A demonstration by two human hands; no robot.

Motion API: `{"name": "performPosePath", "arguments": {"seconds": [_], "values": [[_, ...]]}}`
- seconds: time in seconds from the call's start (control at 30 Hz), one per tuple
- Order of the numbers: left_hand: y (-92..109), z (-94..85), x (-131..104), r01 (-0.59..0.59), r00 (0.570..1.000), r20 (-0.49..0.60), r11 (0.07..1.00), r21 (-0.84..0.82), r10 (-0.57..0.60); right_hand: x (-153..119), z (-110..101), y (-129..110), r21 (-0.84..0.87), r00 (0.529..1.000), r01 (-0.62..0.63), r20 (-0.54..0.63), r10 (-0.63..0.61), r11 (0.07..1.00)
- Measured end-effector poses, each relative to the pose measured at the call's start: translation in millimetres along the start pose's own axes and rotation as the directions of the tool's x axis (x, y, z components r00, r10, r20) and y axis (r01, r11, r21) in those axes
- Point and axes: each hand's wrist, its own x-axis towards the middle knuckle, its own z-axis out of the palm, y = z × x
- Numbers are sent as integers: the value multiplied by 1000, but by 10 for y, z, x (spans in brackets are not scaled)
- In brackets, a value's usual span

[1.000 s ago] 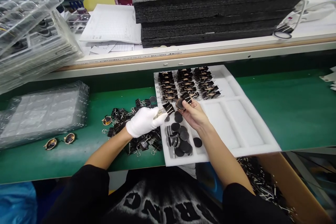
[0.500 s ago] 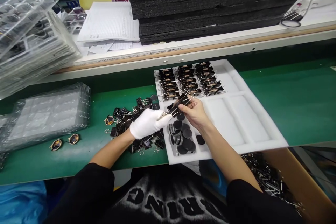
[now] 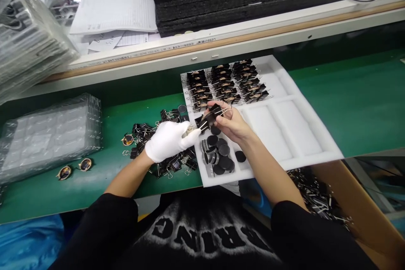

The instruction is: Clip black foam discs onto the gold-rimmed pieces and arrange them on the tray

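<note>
My left hand (image 3: pixel 166 140), in a white glove, pinches the wire handles of a black binder clip (image 3: pixel 201 123) above the tray's left edge. My bare right hand (image 3: pixel 236 124) grips a second binder clip (image 3: pixel 215 110) close beside it, thumb in front and fingers behind. A small brownish piece shows between the two clips, mostly hidden. Under my left hand lies a heap of loose binder clips (image 3: pixel 142 131). Below the held clips, a compartment of the white foam tray (image 3: pixel 311 135) holds dark round discs (image 3: pixel 225 162). Three rows of clipped pieces (image 3: pixel 223 82) fill its far part.
Round brown-framed lenses (image 3: pixel 85 164) lie on the green table (image 3: pixel 117 168) at left, near a stack of clear plastic trays (image 3: pixel 60 130). Behind runs a white ledge with papers (image 3: pixel 110 6) and black foam sheets (image 3: pixel 247 8). A cardboard box (image 3: pixel 357 194) of clips stands lower right.
My view has tilted down slightly, so the scene sits higher in the picture. Both hands keep hold of the clips, with only a slight shift of the right fingers.
</note>
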Motion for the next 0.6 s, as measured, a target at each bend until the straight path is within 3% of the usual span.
{"name": "performPosePath", "arguments": {"seconds": [0.07, 0.17, 0.27, 0.33, 0.4, 0.47, 0.53, 0.6], "values": [[14, -89, -19, 58, 987, 162, 957, -285, -12, -46, -61, -93, 16, 993, 4, 118, -6, 1000], [54, -110, -27, 251, 897, 433, 706, -662, 87, -145, -60, -163, 45, 975, 19, 220, -28, 999], [139, 7, -4, 501, 763, 616, 421, -756, 198, -215, 68, -97, 49, 973, 95, 207, -103, 994], [195, 98, 7, 558, 716, 663, 392, -731, 219, -233, 143, -41, 42, 964, 184, 187, -189, 982], [202, 129, -20, 526, 744, 645, 443, -726, 176, -246, 124, -64, -8, 956, 248, 163, -243, 969], [120, 63, -114, 430, 830, 552, 539, -725, 80, -273, -32, -225, -167, 962, 259, 130, -239, 951], [-63, -94, -281, 307, 926, 376, 657, -688, -38, -313, -324, -520, -436, 972, 233, 93, -214, 869], [-327, -293, -499, 214, 976, 108, 755, -620, -188, -343, -710, -891, -714, 969, 212, 68, -236, 667]]}}
